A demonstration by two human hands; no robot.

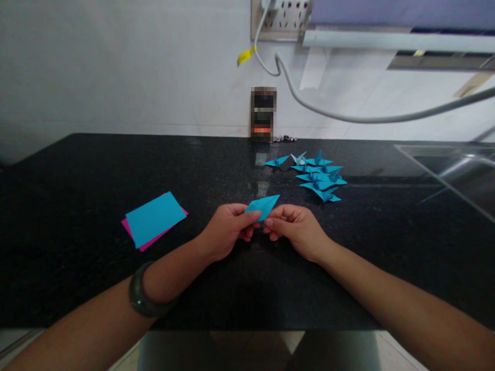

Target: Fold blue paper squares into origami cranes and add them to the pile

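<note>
A folded piece of blue origami paper (264,205), shaped like a narrow diamond with a point to the upper right, is held just above the dark counter. My left hand (232,226) pinches its left part, thumb on top. My right hand (296,226) grips its lower right edge between thumb and fingers. Behind and to the right stand several folded blue paper cranes (320,178), bunched together, with one crane (277,161) a little apart on their left. A stack of blue paper sheets (155,219), with pink paper under it, lies left of my hands.
The black counter (77,180) runs back to a white wall. A phone-like upright object (263,113), blurred, leans there beside a small beaded string (285,138). A grey cable (348,118) hangs from a wall socket (288,15). A sink (456,165) lies at right.
</note>
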